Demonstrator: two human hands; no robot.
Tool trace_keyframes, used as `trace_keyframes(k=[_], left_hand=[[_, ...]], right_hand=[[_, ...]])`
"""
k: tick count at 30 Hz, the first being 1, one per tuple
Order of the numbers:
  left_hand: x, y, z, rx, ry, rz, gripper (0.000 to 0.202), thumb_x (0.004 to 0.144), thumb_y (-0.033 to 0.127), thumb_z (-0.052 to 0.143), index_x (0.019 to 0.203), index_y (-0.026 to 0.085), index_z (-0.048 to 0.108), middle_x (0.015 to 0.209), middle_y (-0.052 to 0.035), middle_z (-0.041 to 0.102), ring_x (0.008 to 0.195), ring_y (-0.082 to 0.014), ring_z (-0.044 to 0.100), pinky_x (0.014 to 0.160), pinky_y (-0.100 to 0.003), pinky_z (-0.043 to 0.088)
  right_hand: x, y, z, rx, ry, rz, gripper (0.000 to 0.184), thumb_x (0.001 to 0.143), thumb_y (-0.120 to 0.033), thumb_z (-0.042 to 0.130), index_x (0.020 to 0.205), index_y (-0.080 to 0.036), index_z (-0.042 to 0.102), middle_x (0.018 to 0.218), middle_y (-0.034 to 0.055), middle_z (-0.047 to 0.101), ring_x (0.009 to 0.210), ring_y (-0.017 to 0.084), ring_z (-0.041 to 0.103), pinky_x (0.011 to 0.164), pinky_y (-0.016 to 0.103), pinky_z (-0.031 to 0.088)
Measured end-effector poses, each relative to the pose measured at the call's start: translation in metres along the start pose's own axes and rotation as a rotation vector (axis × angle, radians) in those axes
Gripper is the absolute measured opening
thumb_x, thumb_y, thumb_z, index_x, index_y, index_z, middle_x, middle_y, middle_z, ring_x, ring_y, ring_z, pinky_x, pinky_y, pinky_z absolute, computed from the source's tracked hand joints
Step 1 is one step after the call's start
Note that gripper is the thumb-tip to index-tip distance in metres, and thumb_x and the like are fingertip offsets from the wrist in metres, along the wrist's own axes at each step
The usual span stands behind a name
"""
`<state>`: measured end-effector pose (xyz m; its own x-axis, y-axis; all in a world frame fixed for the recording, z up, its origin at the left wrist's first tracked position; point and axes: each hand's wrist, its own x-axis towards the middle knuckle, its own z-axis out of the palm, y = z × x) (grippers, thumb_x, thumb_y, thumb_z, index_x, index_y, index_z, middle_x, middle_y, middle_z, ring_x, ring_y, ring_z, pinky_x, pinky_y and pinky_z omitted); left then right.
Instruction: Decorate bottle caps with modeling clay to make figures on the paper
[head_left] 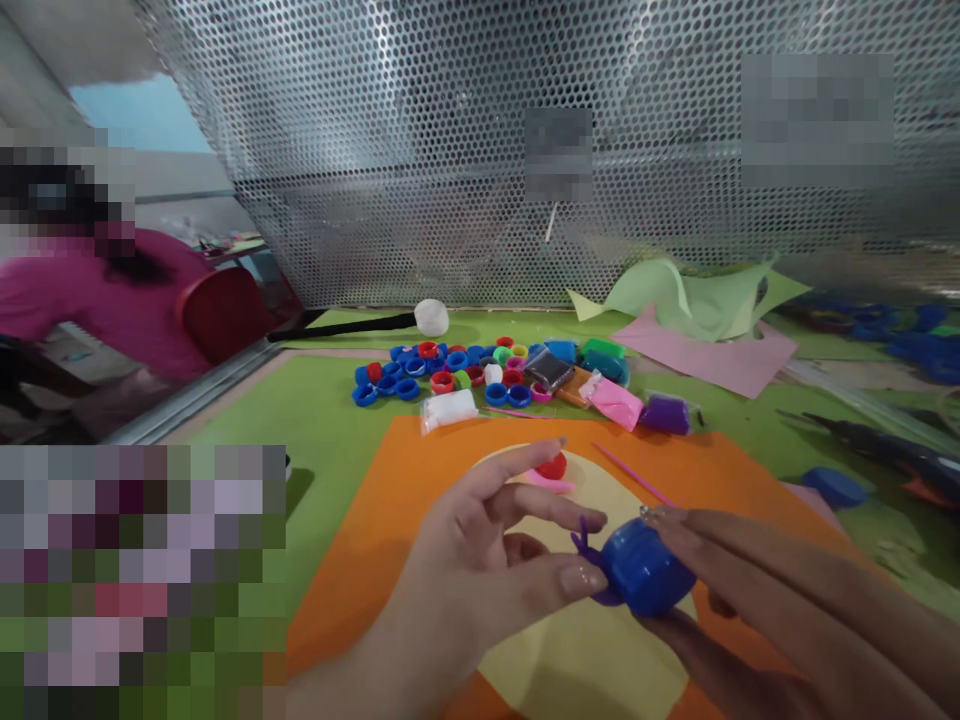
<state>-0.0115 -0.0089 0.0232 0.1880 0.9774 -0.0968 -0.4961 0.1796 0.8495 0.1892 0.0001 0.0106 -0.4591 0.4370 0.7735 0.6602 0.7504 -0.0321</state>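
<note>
Between the fingers of my right hand (739, 570) is a blue bottle cap (651, 568), perhaps two stacked, tilted over the sheets. A purple clay piece (600, 575) with thin, feeler-like prongs is against the cap's left side. My left hand (480, 560) pinches at this purple piece with thumb and finger, its other fingers raised. Beyond my left fingers, a red round piece (553, 466) and a pink strip (551, 483) lie on a pale yellow rounded paper (585, 640). That paper rests on an orange sheet (360, 540).
Several bottle caps (409, 389) and packets of clay (615, 400) are grouped behind the orange sheet. A pink stick (634, 473) lies on it. At right are a black tool (885, 440) and a blue piece (835, 487). A perforated metal panel (450, 200) stands behind; a person in pink (127, 300) is at left.
</note>
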Motion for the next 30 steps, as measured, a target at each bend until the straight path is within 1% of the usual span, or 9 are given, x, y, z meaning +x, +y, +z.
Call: trace_keyframes(k=[2,4,7,11,16,19,24,27,30], left_hand=[[0.000,0.000,0.000,0.029,0.008,0.032,0.050,0.057,0.016,0.081,0.103,0.025,0.063,0.074,0.0019,0.066,0.076,-0.0129,0.063,0.065,-0.020,0.049],[0.000,0.001,0.001,0.051,0.021,0.039,0.048,0.059,0.015,0.080,0.103,0.024,0.063,0.073,0.0027,0.064,0.071,-0.0108,0.062,0.064,-0.020,0.049],[0.001,0.002,0.000,0.067,0.038,0.023,0.048,0.059,0.016,0.080,0.103,0.023,0.063,0.071,0.0034,0.064,0.065,-0.0089,0.061,0.062,-0.019,0.048],[0.001,0.002,0.000,0.063,0.039,0.006,0.048,0.058,0.016,0.081,0.102,0.022,0.062,0.067,0.0038,0.065,0.068,-0.0108,0.063,0.062,-0.019,0.049],[0.000,0.001,0.001,0.049,0.055,-0.005,0.047,0.057,0.015,0.081,0.100,0.021,0.063,0.065,0.0040,0.066,0.070,-0.0119,0.064,0.063,-0.020,0.048],[0.000,0.002,0.002,0.069,0.041,0.004,0.047,0.058,0.016,0.081,0.100,0.023,0.063,0.066,0.0042,0.067,0.071,-0.0120,0.064,0.064,-0.021,0.048],[-0.002,0.007,0.002,0.188,0.064,0.105,0.048,0.063,0.020,0.078,0.107,0.023,0.059,0.073,0.0011,0.068,0.079,-0.0152,0.063,0.067,-0.023,0.047],[-0.003,0.011,0.002,0.272,0.096,0.179,0.051,0.065,0.017,0.075,0.111,0.024,0.055,0.080,0.0003,0.068,0.077,-0.0136,0.062,0.064,-0.022,0.047],[-0.003,0.012,0.003,0.320,0.102,0.226,0.046,0.068,0.016,0.072,0.110,0.025,0.055,0.073,0.0029,0.065,0.076,-0.0127,0.062,0.065,-0.021,0.047]], right_hand=[[-0.001,0.000,-0.001,-0.029,-0.044,-0.057,0.033,0.086,-0.027,0.055,0.119,-0.024,0.054,0.097,-0.0011,0.068,0.081,0.013,0.064,0.079,0.022,0.048],[-0.001,0.000,-0.001,-0.047,-0.074,-0.077,0.033,0.087,-0.025,0.053,0.120,-0.021,0.053,0.099,0.0013,0.068,0.082,0.015,0.064,0.078,0.024,0.049],[0.001,-0.001,-0.001,-0.058,-0.060,-0.104,0.030,0.087,-0.025,0.053,0.117,-0.020,0.053,0.097,0.0017,0.068,0.079,0.014,0.065,0.074,0.023,0.050],[0.003,-0.001,-0.001,-0.047,-0.043,-0.110,0.025,0.088,-0.023,0.052,0.113,-0.019,0.055,0.095,0.0020,0.069,0.080,0.015,0.065,0.072,0.023,0.050],[0.001,-0.001,0.000,-0.043,-0.075,-0.107,0.030,0.088,-0.019,0.051,0.119,-0.019,0.051,0.101,0.0008,0.067,0.087,0.013,0.063,0.079,0.022,0.046],[0.001,-0.001,-0.001,-0.057,-0.077,-0.124,0.031,0.088,-0.020,0.051,0.119,-0.018,0.052,0.101,0.0013,0.067,0.086,0.015,0.063,0.078,0.023,0.046],[0.006,-0.003,-0.003,-0.052,-0.013,-0.127,0.021,0.088,-0.017,0.051,0.107,-0.016,0.059,0.094,0.0026,0.069,0.080,0.015,0.064,0.075,0.025,0.047],[0.010,-0.005,-0.003,-0.065,0.006,-0.130,0.018,0.089,-0.018,0.050,0.104,-0.016,0.060,0.091,0.0025,0.069,0.077,0.014,0.064,0.071,0.024,0.046],[0.016,-0.008,-0.001,-0.049,0.026,-0.148,0.016,0.091,-0.020,0.048,0.099,-0.015,0.061,0.086,0.0033,0.070,0.074,0.013,0.064,0.068,0.023,0.046]])
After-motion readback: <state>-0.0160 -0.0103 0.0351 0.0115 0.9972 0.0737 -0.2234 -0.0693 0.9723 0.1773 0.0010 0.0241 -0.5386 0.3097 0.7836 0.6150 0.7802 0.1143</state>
